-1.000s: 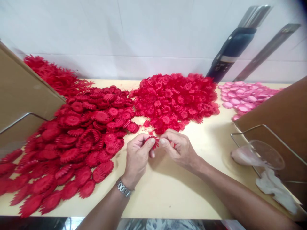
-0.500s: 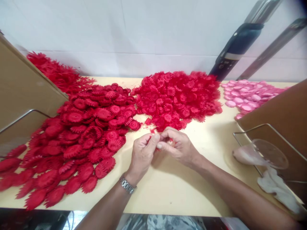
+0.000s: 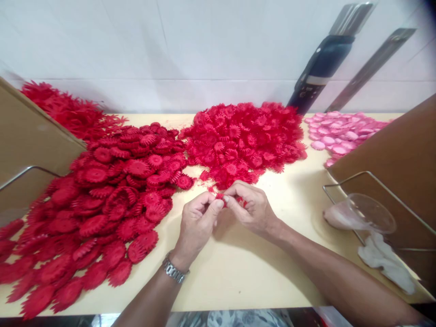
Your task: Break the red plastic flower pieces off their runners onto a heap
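Observation:
My left hand (image 3: 197, 222) and my right hand (image 3: 250, 206) meet above the cream table (image 3: 238, 268), both pinching one small red toothed flower piece (image 3: 220, 197) between fingertips and thumbs. Most of that piece is hidden by my fingers. A wristwatch (image 3: 173, 269) sits on my left wrist. Just behind my hands lies a heap of small red flower pieces (image 3: 243, 138). Left of my hands spreads a wider pile of larger red ruffled discs (image 3: 112, 190).
More red spiky pieces (image 3: 64, 109) lie at the back left by a brown cardboard wall (image 3: 30, 141). Pink discs (image 3: 344, 131) sit back right. A cardboard box (image 3: 398, 159) with a wire frame (image 3: 368, 181), a clear plastic cup (image 3: 369, 213) and white cloth (image 3: 386, 261) stands right.
My hands have stayed together on the small red piece, fingers closing tighter over it so less of it shows. The view shifted slightly.

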A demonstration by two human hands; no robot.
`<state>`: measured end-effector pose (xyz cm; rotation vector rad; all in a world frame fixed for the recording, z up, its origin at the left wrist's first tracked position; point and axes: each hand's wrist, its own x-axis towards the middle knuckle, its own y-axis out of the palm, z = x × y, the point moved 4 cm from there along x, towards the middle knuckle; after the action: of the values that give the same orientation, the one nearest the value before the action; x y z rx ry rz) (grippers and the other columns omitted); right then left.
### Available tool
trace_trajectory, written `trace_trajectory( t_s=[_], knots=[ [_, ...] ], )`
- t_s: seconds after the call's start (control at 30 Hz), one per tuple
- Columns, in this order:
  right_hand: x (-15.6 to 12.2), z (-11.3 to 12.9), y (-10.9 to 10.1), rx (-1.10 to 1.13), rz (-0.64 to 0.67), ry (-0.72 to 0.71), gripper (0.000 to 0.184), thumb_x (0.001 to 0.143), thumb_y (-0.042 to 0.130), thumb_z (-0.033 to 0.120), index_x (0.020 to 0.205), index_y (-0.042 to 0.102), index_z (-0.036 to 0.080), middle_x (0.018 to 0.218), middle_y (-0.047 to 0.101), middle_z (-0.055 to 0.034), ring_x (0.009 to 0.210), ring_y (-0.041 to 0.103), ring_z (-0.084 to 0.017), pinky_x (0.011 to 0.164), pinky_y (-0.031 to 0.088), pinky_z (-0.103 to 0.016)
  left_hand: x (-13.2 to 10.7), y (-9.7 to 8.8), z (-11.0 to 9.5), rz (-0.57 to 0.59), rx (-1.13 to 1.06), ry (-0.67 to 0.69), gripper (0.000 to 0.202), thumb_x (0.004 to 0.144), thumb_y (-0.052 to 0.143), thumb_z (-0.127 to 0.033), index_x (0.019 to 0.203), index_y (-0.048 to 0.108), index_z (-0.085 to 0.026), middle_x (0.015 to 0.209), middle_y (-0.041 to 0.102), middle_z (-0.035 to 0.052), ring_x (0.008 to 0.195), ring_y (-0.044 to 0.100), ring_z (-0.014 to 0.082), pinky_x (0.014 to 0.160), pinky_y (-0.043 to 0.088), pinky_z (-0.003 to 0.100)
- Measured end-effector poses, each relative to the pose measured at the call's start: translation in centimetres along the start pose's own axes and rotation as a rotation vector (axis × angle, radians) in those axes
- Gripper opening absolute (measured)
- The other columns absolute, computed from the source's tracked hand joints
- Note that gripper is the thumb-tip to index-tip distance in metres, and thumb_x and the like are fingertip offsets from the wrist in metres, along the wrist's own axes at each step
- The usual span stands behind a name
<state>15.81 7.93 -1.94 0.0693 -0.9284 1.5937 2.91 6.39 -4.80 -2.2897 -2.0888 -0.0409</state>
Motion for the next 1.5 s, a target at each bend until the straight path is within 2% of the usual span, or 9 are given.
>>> trace_trajectory(
  t_s=[0.4, 0.57, 0.67, 0.8, 0.9, 1.07, 1.3, 1.43, 1.5],
  knots=[
    [0.6, -0.3, -0.9, 0.011, -0.002, 0.062, 0.015, 0.079, 0.048, 0.016, 0.063, 0.049, 0.017, 0.058, 0.050, 0.0002, 0.053, 0.045, -0.010, 0.050, 0.036, -0.023, -0.6, 0.0, -0.4, 0.028, 0.099, 0.012, 0.029, 0.083, 0.052, -0.035, 0.061, 0.041, -0.018, 0.053, 0.035, -0.0060, 0.046, 0.030, 0.0065, 0.044, 0.025, 0.021],
    [1.4, -1.8, -3.4, -0.024, -0.193, 0.138, 0.015, 0.078, 0.046, 0.014, 0.063, 0.046, 0.018, 0.057, 0.045, 0.0017, 0.052, 0.042, -0.010, 0.050, 0.033, -0.023, -0.6, -0.1, -0.3, 0.051, -0.062, -0.023, 0.031, 0.081, 0.055, -0.034, 0.059, 0.042, -0.017, 0.050, 0.038, -0.0060, 0.043, 0.032, 0.0055, 0.041, 0.024, 0.020],
    [1.5, -1.9, -2.8, 0.132, -0.032, 0.160, 0.011, 0.079, 0.048, 0.018, 0.068, 0.048, 0.018, 0.060, 0.047, 0.0019, 0.054, 0.044, -0.009, 0.051, 0.036, -0.023, -0.3, 0.1, -0.1, 0.037, -0.202, -0.088, 0.024, 0.080, 0.056, -0.032, 0.064, 0.047, -0.018, 0.051, 0.047, -0.0044, 0.044, 0.042, 0.0074, 0.044, 0.032, 0.020],
    [0.7, -2.0, -0.7, 0.470, 0.182, 0.319, 0.014, 0.083, 0.048, 0.027, 0.074, 0.051, 0.017, 0.061, 0.051, 0.0017, 0.054, 0.047, -0.009, 0.050, 0.038, -0.021, 0.3, 0.4, -0.1, 0.037, -0.334, -0.168, 0.013, 0.079, 0.055, -0.027, 0.071, 0.053, -0.017, 0.052, 0.055, -0.0028, 0.046, 0.051, 0.0098, 0.049, 0.040, 0.022],
    [0.3, -2.1, 0.3, 0.626, 0.246, 0.409, 0.019, 0.082, 0.051, 0.035, 0.075, 0.052, 0.016, 0.064, 0.053, 0.0014, 0.056, 0.049, -0.008, 0.052, 0.040, -0.021, 0.5, 0.7, -0.2, 0.046, -0.420, -0.217, 0.007, 0.076, 0.055, -0.021, 0.077, 0.057, -0.015, 0.056, 0.059, -0.0011, 0.047, 0.055, 0.0103, 0.050, 0.042, 0.022],
    [0.3, -2.2, 0.6, 0.753, 0.218, 0.527, 0.033, 0.073, 0.060, 0.050, 0.073, 0.053, 0.017, 0.062, 0.054, 0.0027, 0.054, 0.050, -0.008, 0.051, 0.040, -0.021, 0.6, 0.7, -0.3, 0.044, -0.524, -0.277, 0.011, 0.073, 0.054, -0.020, 0.083, 0.056, -0.015, 0.063, 0.064, 0.0013, 0.052, 0.060, 0.0127, 0.054, 0.047, 0.024],
    [0.0, -2.1, 1.3, 0.795, 0.308, 0.603, 0.034, 0.080, 0.054, 0.046, 0.069, 0.057, 0.015, 0.059, 0.058, -0.0002, 0.056, 0.054, -0.010, 0.057, 0.042, -0.023, 0.7, 0.5, 0.4, -0.066, -0.275, -0.272, 0.021, 0.072, 0.062, -0.033, 0.074, 0.050, -0.016, 0.053, 0.059, -0.0031, 0.037, 0.050, 0.0078, 0.038, 0.035, 0.018],
    [-0.2, -2.1, 1.7, 0.985, 0.335, 0.659, 0.036, 0.080, 0.052, 0.049, 0.078, 0.062, 0.014, 0.067, 0.063, -0.0038, 0.058, 0.057, -0.012, 0.055, 0.044, -0.025, 0.7, 0.1, 0.8, -0.138, -0.146, -0.209, 0.022, 0.072, 0.062, -0.034, 0.070, 0.049, -0.017, 0.044, 0.050, -0.0073, 0.034, 0.045, 0.0066, 0.037, 0.032, 0.017],
    [-0.2, -2.0, 1.8, 0.969, 0.349, 0.629, 0.037, 0.081, 0.051, 0.049, 0.078, 0.062, 0.014, 0.069, 0.062, -0.0037, 0.061, 0.058, -0.013, 0.057, 0.045, -0.025, 0.6, -0.1, 0.8, -0.156, -0.113, -0.187, 0.022, 0.073, 0.062, -0.034, 0.068, 0.050, -0.017, 0.046, 0.050, -0.0069, 0.036, 0.045, 0.0061, 0.038, 0.033, 0.017]
  ],
)
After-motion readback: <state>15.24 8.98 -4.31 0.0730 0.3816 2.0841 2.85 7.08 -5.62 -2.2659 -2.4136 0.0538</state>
